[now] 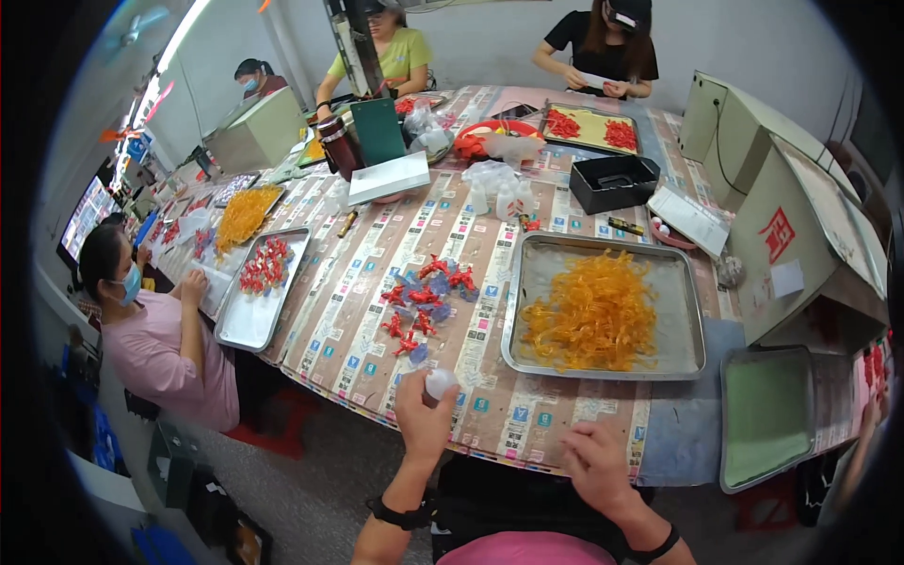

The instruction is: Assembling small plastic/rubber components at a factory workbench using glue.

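My left hand is closed around a small white rounded thing near the table's front edge; its kind is not clear. To the right, my right hand hovers by the edge with its fingers loosely bent and slightly apart, and nothing shows in them. Beyond my left hand lies a loose group of red plastic figures among translucent blue-violet pieces. A metal tray beyond my right hand holds a heap of translucent orange plastic pieces.
At left, a person in pink sits by a metal tray of red-and-white pieces. Small white bottles, a black box and a red basket stand farther back. Metal booths and a green-lined tray flank the right. Other people sit opposite.
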`<state>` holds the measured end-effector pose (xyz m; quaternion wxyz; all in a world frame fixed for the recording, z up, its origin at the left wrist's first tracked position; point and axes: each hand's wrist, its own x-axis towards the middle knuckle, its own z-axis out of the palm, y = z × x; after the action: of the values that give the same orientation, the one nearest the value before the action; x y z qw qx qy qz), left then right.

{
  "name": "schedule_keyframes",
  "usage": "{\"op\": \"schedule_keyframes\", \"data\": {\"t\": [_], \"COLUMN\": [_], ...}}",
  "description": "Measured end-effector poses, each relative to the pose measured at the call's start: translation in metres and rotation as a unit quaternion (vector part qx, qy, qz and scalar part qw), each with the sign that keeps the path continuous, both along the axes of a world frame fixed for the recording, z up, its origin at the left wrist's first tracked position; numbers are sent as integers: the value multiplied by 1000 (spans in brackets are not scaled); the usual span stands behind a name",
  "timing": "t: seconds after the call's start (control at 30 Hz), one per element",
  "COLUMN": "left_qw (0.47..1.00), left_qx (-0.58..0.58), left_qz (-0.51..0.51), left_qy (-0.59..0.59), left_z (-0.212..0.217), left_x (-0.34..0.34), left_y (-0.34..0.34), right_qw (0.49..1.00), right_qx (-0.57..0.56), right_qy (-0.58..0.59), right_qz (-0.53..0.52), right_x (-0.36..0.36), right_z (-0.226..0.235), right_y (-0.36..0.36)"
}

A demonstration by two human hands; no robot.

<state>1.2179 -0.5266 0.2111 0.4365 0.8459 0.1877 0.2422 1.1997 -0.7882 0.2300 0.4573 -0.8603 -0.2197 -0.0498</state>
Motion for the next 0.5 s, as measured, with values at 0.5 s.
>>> {"op": "schedule_keyframes", "data": {"t": [0.5], "left_qw": [911], "left_qx": [-164], "left_qz": [-375], "left_qy": [49], "left_z": [18], "left_x": [-48], "left_y": [-125], "right_qw": [931], "right_qx": [241], "right_qy": [271], "right_qz": [29], "right_x": [-10], "right_z": [2], "right_y": [-18]}}
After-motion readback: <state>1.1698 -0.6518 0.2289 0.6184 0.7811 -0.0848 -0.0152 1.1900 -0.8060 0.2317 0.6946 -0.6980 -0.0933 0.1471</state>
